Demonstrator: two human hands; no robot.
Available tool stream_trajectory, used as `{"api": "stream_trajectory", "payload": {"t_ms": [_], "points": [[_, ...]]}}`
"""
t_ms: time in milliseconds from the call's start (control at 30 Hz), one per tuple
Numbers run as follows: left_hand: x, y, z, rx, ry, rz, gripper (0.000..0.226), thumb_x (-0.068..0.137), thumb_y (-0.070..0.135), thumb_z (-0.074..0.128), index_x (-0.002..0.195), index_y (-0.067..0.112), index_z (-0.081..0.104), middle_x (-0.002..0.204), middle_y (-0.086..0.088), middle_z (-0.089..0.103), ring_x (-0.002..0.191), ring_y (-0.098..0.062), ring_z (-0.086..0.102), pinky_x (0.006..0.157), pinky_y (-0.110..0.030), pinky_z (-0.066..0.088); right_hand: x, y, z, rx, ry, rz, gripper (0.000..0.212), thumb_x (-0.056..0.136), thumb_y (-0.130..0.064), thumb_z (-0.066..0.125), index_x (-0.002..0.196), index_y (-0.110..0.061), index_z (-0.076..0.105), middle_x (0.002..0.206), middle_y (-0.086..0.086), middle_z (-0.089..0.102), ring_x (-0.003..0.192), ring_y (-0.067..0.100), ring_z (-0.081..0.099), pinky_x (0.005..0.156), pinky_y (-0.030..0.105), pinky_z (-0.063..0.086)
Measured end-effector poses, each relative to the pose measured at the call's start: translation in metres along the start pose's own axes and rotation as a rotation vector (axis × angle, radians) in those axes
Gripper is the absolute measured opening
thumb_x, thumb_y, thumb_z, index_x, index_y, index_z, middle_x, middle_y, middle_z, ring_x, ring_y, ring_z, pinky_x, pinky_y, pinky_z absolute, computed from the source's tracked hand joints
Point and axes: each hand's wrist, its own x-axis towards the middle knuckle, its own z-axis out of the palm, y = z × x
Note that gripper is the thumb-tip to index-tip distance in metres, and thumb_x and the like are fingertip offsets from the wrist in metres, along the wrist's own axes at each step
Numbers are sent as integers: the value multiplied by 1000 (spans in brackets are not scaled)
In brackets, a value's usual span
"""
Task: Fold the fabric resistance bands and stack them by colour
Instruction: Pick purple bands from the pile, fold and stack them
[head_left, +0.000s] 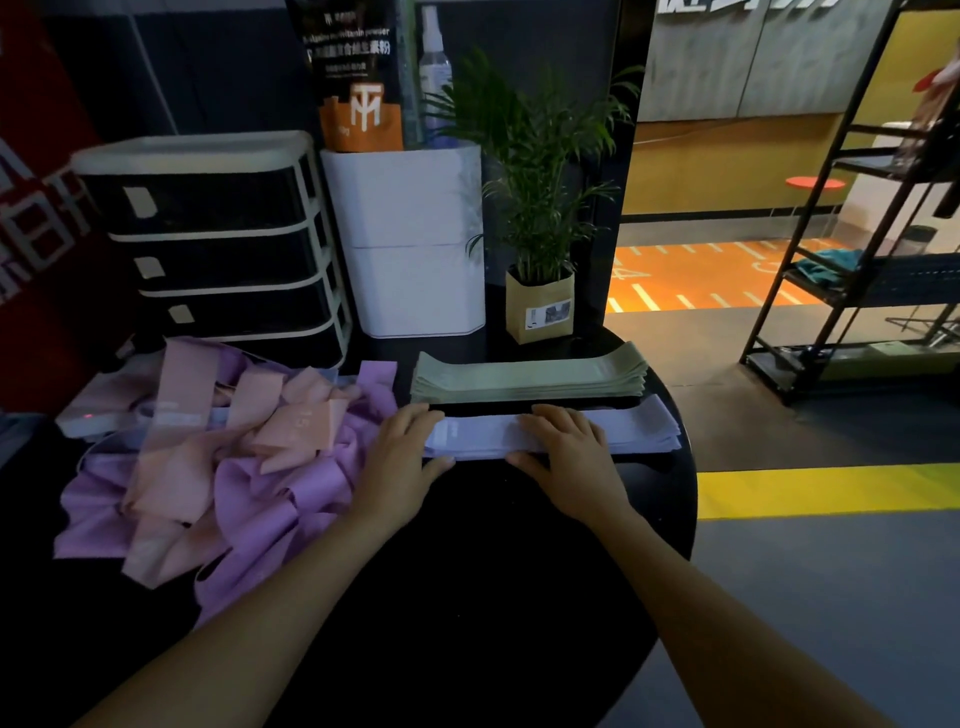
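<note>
bands: we judge them light, soft, limp fabric w/ some stretch; layers likely to slide on each other, so press flat & take hold at the short ends or along the long edges, not mid-span.
lilac stack (550, 434): pale lilac folded bands, lying on the black desk (493, 571) at its far right, just in front of the green stack (530, 378); the two stacks sit close, a thin dark gap between.
left hand (402, 457): fingers straight & spread, flat on the left end of the lilac stack, thumb at the near edge; pressing, nothing gripped.
right hand (569, 457): fingers near straight, laid over the stack's middle, thumb along the near edge; also pressing, no grip.
unfolded heap (208, 457): pink & purple bands tangled on the desk's left, well apart from the stacks; we reckon much folding is left.
labels on bands: white tag on the lilac stack beside the left hand, text too small; a pink band (301, 426) shows what looks like "15".
other writing: pouch (358, 78) behind has a "tm"-style logo on orange & "multivitamin powder"-like text, partly blurred, plus chinese characters.
nearby: drawer unit (218, 239), white bin (410, 239), potted plant (540, 208).
</note>
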Motion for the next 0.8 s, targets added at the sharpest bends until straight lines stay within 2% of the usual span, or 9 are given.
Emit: {"api": "stream_trajectory", "payload": {"t_ms": [167, 433, 800], "points": [[-2, -4, 4, -38, 73, -44, 56, 83, 27, 68, 135, 16, 48, 146, -2, 32, 133, -19, 28, 105, -18, 14, 0, 0, 3, -34, -17, 11, 59, 92, -56, 41, 144, -28, 33, 153, -3, 28, 142, 17, 20, 114, 36, 13], [-2, -8, 6, -94, 89, -55, 52, 83, 22, 69, 130, 9, 53, 139, -3, 43, 128, -20, 41, 108, -27, 29, 0, 2, 3, -94, -42, -11, 53, 94, -53, 38, 141, -29, 36, 144, -6, 36, 136, 16, 26, 111, 34, 16], [-3, -7, 5, -114, 86, -80, 50, 83, 22, 68, 129, 11, 54, 142, -4, 38, 130, -19, 36, 106, -20, 22, 0, 0, 3, -105, -23, 1, 52, 94, -51, 41, 140, -28, 38, 149, -2, 33, 138, 18, 26, 111, 36, 18]]}}
